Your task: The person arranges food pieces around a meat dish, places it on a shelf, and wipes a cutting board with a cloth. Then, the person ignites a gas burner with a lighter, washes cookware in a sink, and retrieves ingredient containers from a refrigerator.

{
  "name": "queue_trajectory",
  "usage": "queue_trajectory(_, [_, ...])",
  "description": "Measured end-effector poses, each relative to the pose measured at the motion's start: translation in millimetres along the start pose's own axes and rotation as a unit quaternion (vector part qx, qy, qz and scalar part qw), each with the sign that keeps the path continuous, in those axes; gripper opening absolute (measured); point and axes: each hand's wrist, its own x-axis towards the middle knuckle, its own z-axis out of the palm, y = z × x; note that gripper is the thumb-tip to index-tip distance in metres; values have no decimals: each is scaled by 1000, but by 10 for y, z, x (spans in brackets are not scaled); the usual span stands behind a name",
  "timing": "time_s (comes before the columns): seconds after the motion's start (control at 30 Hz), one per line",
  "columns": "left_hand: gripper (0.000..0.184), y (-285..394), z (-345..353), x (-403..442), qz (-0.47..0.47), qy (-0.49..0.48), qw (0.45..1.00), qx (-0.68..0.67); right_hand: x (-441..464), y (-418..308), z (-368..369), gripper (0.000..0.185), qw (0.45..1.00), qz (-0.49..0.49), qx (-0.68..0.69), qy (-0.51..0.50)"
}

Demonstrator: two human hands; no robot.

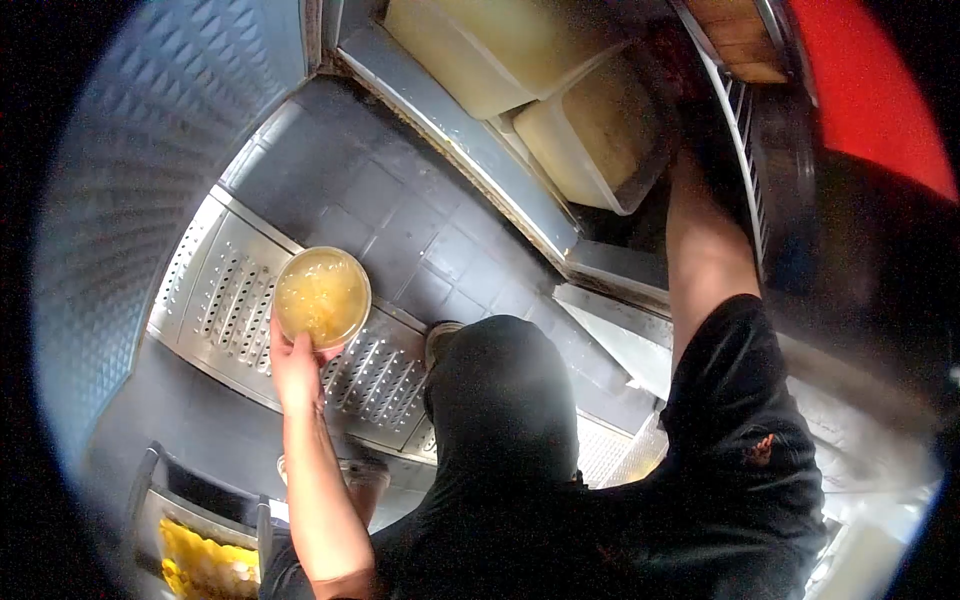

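Note:
My left hand (305,365) is closed around the lower edge of a round, clear tub (322,298), held above the floor. Yellowish contents with small bubbles or a shiny surface show inside it. My right forearm (708,250) reaches into a dark shelf space, past a pale plastic container (597,135). The right hand itself is lost in shadow beside that container, so its fingers and anything in them are hidden. A larger pale container (460,55) stands behind the first.
A perforated metal drain cover (255,300) crosses the grey tiled floor (400,215). Along the left runs a textured bluish panel (215,110). A wire rack edge (745,140) borders my right arm. At lower left is a framed holder with a yellow item (205,560).

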Motion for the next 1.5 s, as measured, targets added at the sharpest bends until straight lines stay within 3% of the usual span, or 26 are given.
queue_trajectory(0.47, [51, 20, 24, -122, 5, -48, 999, 24, -524, 126, -125, 60, 985, 68, 86, -134])
queue_trajectory(0.6, [60, 36, -31, -139, -10, -70, 997, 18, -530, 270, -151, 58, 987, 41, 101, -120])
queue_trajectory(0.67, [54, 40, -9, -158, 2, -64, 997, 31, -500, 286, -109, 56, 987, 14, 113, -112])
queue_trajectory(0.73, [50, 68, 39, -202, 11, -59, 998, 32, -508, 226, -102, 53, 988, 82, 122, -35])
queue_trajectory(0.8, [49, 142, 95, -261, 15, -56, 998, 28, -604, 200, -80, 49, 998, 29, 31, 44])
queue_trajectory(0.83, [48, 138, 83, -245, 15, -62, 997, 33, -694, 288, -19, 47, 993, -56, -65, 85])
queue_trajectory(0.9, [47, 242, 111, -263, 13, -68, 997, 46, -1068, 437, 208, 42, 926, -223, -257, 167])
queue_trajectory(1.0, [47, 523, 278, -359, 19, -78, 995, 60, -2947, -398, 690, 32, 972, -142, -181, -38])
queue_trajectory(1.03, [48, 613, 329, -390, 32, -82, 994, 65, -3120, -198, 652, 46, 943, -160, -209, -202])
queue_trajectory(1.07, [48, 710, 377, -410, 46, -85, 993, 69, -3381, -188, 653, 45, 898, -116, -243, -349])
queue_trajectory(1.13, [45, 910, 445, -421, 67, -122, 986, 97, -3649, -66, 662, 89, 823, 63, -293, -483])
queue_trajectory(1.2, [44, 1131, 594, -460, 63, -127, 983, 117, -3786, 128, 643, 103, 824, 198, -152, -509])
queue_trajectory(1.27, [43, 1368, 777, -562, 78, -150, 978, 124, -3861, 156, 632, 92, 834, 264, -46, -482])
queue_trajectory(1.37, [41, 1574, 1018, -633, 96, -184, 968, 140, -3870, 55, 600, 85, 821, 234, 107, -509])
queue_trajectory(1.5, [39, 1720, 1306, -723, 103, -211, 958, 164, -3853, -73, 550, 62, 850, 243, 181, -431])
